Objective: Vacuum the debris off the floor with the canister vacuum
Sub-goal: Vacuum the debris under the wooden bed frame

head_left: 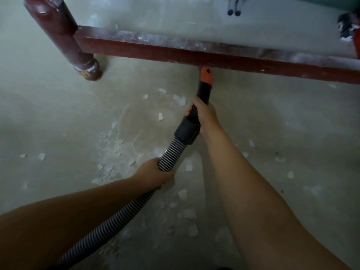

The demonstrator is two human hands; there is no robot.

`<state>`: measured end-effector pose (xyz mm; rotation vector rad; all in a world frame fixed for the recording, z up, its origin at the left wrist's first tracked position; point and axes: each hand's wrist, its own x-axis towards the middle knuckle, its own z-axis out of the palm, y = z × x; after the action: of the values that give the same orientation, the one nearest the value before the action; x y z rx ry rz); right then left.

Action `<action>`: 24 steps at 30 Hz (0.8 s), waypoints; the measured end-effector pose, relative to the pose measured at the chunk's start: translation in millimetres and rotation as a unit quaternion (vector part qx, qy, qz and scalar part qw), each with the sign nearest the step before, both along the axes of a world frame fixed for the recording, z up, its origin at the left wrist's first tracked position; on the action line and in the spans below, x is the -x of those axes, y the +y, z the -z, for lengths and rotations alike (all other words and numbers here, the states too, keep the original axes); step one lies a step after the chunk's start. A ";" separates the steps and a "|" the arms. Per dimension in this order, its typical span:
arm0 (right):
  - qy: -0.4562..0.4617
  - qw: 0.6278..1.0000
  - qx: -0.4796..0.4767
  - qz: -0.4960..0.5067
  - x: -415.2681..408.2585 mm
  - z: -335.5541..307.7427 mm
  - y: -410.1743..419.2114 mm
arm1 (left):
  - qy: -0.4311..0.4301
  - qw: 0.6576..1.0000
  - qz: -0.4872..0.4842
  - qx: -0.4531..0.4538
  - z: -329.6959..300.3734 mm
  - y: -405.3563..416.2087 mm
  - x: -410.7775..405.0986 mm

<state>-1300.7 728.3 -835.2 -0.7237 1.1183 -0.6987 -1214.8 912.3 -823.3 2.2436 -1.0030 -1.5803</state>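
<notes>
My right hand (204,115) grips the black handle of the vacuum wand (202,92), whose orange tip (206,75) reaches under the dusty red-brown wooden rail (194,49). The nozzle end is hidden behind that rail. My left hand (153,173) holds the ribbed grey hose (167,156) lower down; the hose runs off toward the bottom left. White flakes of debris (116,145) lie scattered over the grey concrete floor (48,117), thickest to the left of the hose and between my arms. The canister itself is out of view.
A turned wooden furniture leg (87,69) stands on the floor at the upper left, joined to the rail. Metal tube ends (233,11) show at the top behind the rail. A dark object (347,26) sits at the far right edge.
</notes>
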 end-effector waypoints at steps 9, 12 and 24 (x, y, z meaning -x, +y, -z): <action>0.069 0.932 -0.017 0.357 223.5 -29.3 -55.5 | 0.084 0.977 0.192 0.035 -10.5 -120.5 143.6; 0.063 0.909 -0.015 0.412 277.9 -35.4 -63.8 | 0.083 0.969 0.230 0.044 -19.6 -148.1 189.2; 0.130 0.917 -0.039 0.374 290.7 -28.9 -86.8 | 0.012 0.967 0.247 0.055 -8.0 -162.1 211.4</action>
<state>-1591.4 641.4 -806.3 -0.3001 1.6856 -1.2151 -1426.3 750.2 -815.3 1.9908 -1.6971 -1.6697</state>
